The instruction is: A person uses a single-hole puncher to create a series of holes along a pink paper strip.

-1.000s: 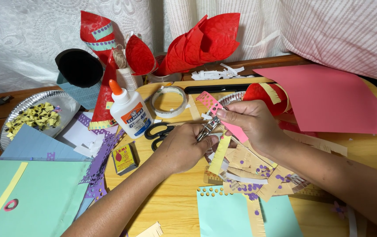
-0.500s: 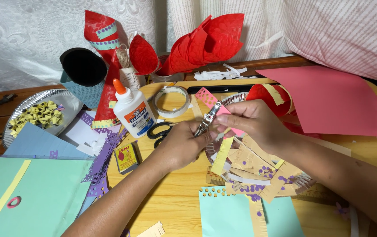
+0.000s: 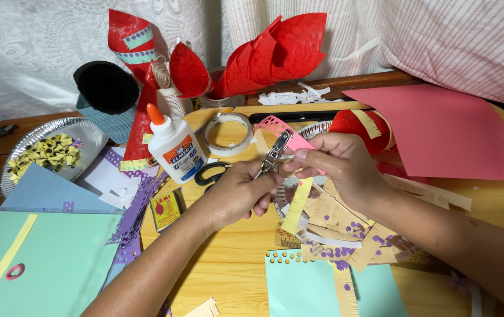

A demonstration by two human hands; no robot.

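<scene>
Both hands meet over the middle of the wooden table (image 3: 234,276). The right hand (image 3: 346,167) pinches a small metal hole punch (image 3: 273,155) between thumb and fingers, closed firmly around it, with a pink paper strip (image 3: 281,130) sticking up out of the tool toward the far side. The left hand (image 3: 240,194) is curled just beside it, fingertips touching the punch's near end; whether it also pinches the yellow paper strip (image 3: 296,205) that hangs down near the hands cannot be told.

Under the hands lies a heap of fringed paper scraps (image 3: 346,235) dotted with purple circles, and nearer still a mint-green sheet (image 3: 304,287) with a row of punched holes along its far edge. Just left of the hands are black-handled scissors (image 3: 211,173), a white glue bottle (image 3: 172,147) with an orange cap, and a roll of clear tape (image 3: 228,134) just beyond. Further left, a silver foil plate (image 3: 81,132) holds yellow paper bits (image 3: 46,154). A large pink sheet (image 3: 445,132) lies to the right. Red paper cones (image 3: 269,56) stand along the far edge.
</scene>
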